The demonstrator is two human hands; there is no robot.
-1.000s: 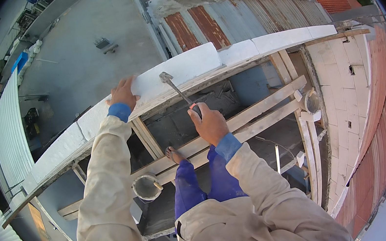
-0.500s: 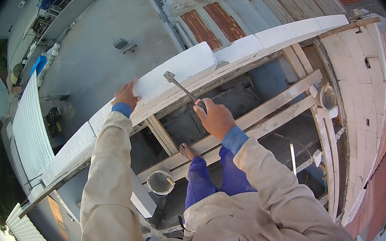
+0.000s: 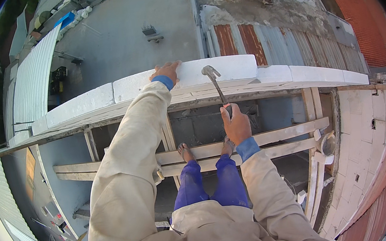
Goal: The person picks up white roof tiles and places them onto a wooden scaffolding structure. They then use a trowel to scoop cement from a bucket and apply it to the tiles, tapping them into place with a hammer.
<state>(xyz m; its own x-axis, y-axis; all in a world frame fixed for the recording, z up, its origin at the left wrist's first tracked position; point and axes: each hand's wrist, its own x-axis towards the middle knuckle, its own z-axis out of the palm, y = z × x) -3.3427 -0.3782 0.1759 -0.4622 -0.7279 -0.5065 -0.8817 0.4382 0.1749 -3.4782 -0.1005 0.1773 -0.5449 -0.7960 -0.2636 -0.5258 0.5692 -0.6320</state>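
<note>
A row of white, smooth-faced building blocks runs along the top of a wall in front of me. My left hand [image 3: 167, 72] lies on the top edge of one white block [image 3: 237, 66], fingers spread over it. That block stands a little higher than the block to its right [image 3: 276, 74]. In my right hand [image 3: 237, 126] is a claw hammer [image 3: 218, 88], gripped by its handle with fingers wrapped round. The metal head is raised in front of the block's face; whether it touches cannot be made out.
My feet stand on two wooden planks [image 3: 281, 134] laid across openings with a lower level beneath. A round bucket [image 3: 328, 145] sits by the planks at right. Past the wall lie a lower grey roof [image 3: 127, 36] and rusty corrugated sheets [image 3: 253, 43].
My view has turned, so the wall now runs nearly level across it. The hammer has swung more upright. My left hand stays on the block.
</note>
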